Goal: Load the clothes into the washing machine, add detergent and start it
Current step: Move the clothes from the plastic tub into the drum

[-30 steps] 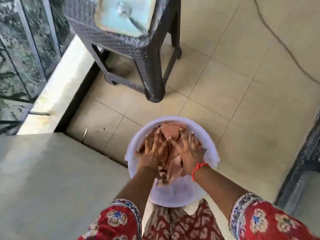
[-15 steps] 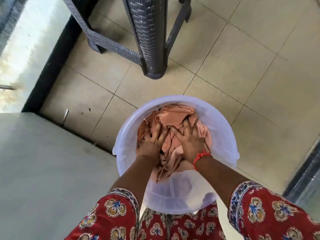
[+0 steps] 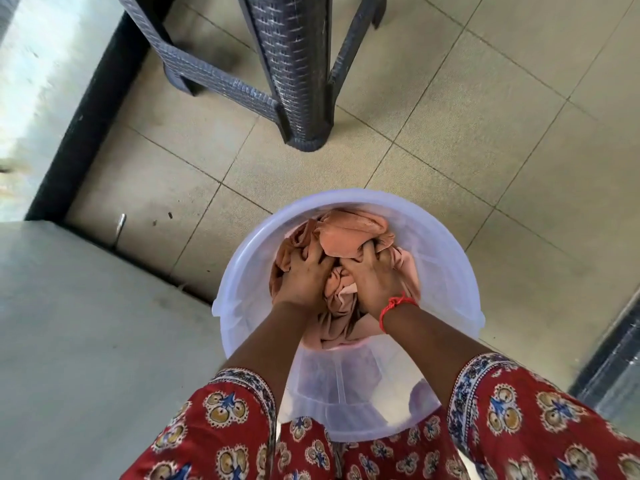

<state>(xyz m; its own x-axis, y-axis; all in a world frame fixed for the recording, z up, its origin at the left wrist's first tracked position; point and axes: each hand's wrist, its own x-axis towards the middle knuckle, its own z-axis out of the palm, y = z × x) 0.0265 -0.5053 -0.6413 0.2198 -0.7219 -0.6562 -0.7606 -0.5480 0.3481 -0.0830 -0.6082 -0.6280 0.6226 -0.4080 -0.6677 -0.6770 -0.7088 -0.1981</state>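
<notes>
The bucket (image 3: 239, 306) is thin translucent plastic, whitish with a soft sheen, and the clothes (image 3: 349, 237) in it are soft matt peach cloth, creased and bunched. The stool (image 3: 294, 81) beyond the bucket's far rim is dark moulded plastic with a woven, rattan-like texture, standing on a floor (image 3: 467, 150) of beige matt tiles. The sleeves (image 3: 519, 420) are red printed cloth, and a red thread bracelet (image 3: 393, 304) is twisted cord.

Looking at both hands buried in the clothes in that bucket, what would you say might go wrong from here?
The peach clothes are bunched; the left hand and right hand each grip only the top folds, so lower pieces may slip out and drop on the tiled floor during lifting. The light plastic bucket could tip if cloth snags its rim.
</notes>
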